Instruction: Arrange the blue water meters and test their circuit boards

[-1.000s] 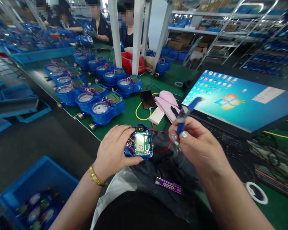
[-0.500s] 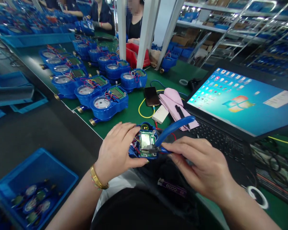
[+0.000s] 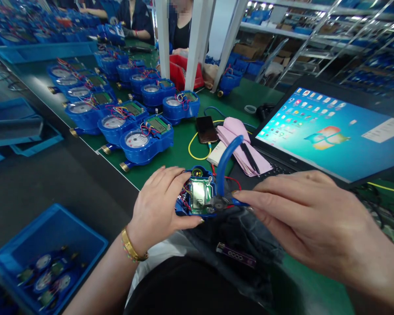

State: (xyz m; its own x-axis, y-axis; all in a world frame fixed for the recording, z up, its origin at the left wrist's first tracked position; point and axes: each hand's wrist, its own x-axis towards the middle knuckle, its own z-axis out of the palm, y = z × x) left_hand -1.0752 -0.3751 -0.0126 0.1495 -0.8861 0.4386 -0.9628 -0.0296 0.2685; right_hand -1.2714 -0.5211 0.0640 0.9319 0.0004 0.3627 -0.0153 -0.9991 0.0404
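My left hand [image 3: 164, 199] is wrapped around a blue water meter [image 3: 199, 192] with an exposed green circuit board, a small display and red wires. In my right hand [image 3: 292, 210] is a pair of blue-handled pliers or cutters [image 3: 221, 175], gripped by one handle while the other handle sticks up. The tool's dark jaws lie over the lower right edge of the board; whether they touch it I cannot tell. Red wires run off the meter's right side. Below, a purple battery-like cylinder [image 3: 235, 255] rests on dark cloth over my lap.
Several blue water meters [image 3: 147, 140] stand in rows on the green table [image 3: 187, 151]. Ahead lie a phone [image 3: 206, 129], pink cloth or paper [image 3: 234, 131] and a black pen [image 3: 250, 158]. A laptop [image 3: 335, 131] stands right. A blue bin [image 3: 49, 232] holds meters. Co-workers sit beyond.
My right hand has moved right and closer to me. The pliers have turned, so their free handle stands more upright and the jaws sit farther right. My left hand keeps its hold on the meter.
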